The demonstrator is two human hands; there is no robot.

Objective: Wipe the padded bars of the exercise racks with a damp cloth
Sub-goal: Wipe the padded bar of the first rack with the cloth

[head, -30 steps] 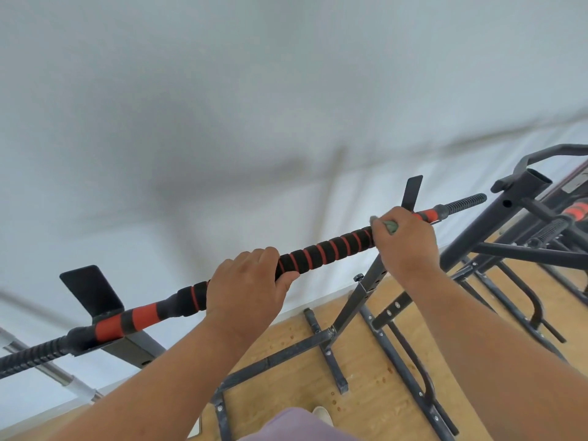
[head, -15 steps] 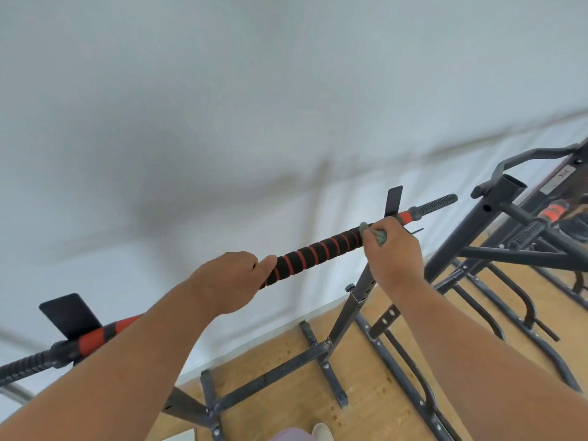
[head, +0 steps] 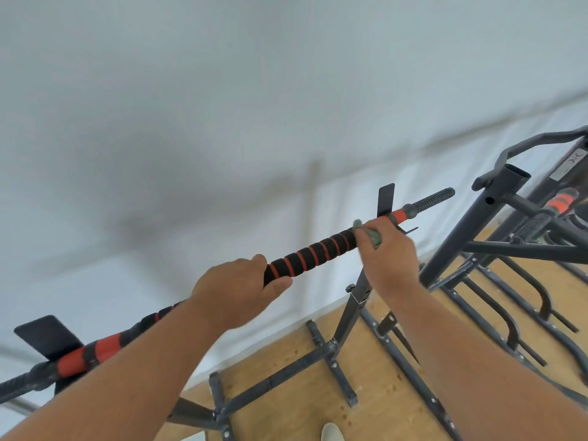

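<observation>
Both arms reach up — left hand (head: 237, 289) curled around the padded bar (head: 313, 254), right hand (head: 386, 257) clamping a grey-green cloth (head: 370, 234) against it near its right end.

left hand (head: 235, 289) slid right along padded bar (head: 313, 253), gripping it
</observation>
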